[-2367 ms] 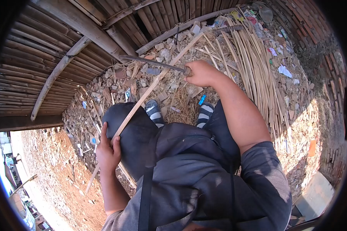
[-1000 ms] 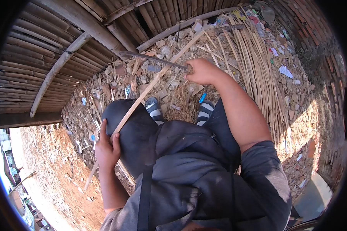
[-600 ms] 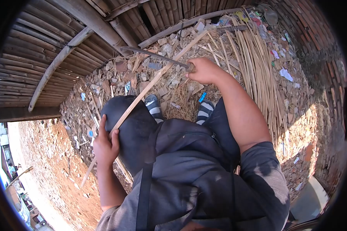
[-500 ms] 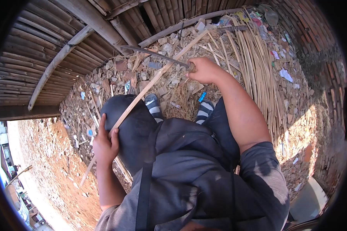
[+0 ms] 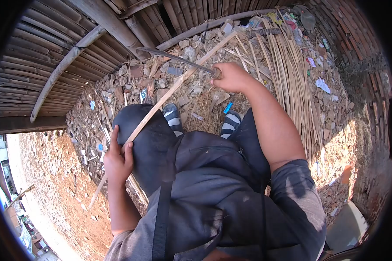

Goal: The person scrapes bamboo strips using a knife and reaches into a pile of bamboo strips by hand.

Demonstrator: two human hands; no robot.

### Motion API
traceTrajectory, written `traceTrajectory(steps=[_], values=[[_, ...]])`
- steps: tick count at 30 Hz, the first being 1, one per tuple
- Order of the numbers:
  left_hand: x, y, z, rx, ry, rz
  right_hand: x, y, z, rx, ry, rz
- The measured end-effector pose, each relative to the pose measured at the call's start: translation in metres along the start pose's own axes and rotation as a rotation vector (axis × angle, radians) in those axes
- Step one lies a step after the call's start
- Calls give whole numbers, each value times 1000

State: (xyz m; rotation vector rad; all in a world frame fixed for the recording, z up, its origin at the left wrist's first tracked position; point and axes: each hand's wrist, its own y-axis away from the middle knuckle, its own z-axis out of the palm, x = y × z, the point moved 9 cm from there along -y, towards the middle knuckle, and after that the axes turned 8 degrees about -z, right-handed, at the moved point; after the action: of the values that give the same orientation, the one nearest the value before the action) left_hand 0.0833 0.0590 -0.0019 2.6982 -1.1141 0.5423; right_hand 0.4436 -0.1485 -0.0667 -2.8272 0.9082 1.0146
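A long pale bamboo strip [image 5: 164, 99] runs diagonally across my left knee, its far end over the rubble. My left hand [image 5: 119, 158] is closed around its near part, thumb and fingers on either side; the tail sticks out below the wrist. In my right hand [image 5: 231, 77] is the handle of a long-bladed knife [image 5: 178, 58]. The dark blade points to the upper left and crosses the strip, touching or just over it; which, I cannot tell.
A bundle of split bamboo strips [image 5: 289, 82] lies on the ground to the right. Ahead and left stands a bamboo-slat wall [image 5: 52, 65]; at right, a brick wall [image 5: 357, 39]. Stones and litter cover the ground. A blue object [image 5: 228, 108] lies by my right foot.
Very little differs. The knife and my right hand have shifted slightly, and the view has moved a touch. Both hands keep their hold.
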Motion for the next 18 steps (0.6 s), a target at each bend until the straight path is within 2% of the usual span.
traceTrajectory(steps=[6,9,12,15,18], values=[[2,-1,-1,21,11,29,2,-4,2,41,21,-42],[1,-1,-1,25,27,44,-16,4,-16,80,142,-37],[-1,-1,0,20,68,45,-28,9,-26,-55,127,60],[0,-1,-1,6,61,31,0,1,-25,119,32,35],[-2,-1,0,30,26,69,1,4,-27,126,160,13]])
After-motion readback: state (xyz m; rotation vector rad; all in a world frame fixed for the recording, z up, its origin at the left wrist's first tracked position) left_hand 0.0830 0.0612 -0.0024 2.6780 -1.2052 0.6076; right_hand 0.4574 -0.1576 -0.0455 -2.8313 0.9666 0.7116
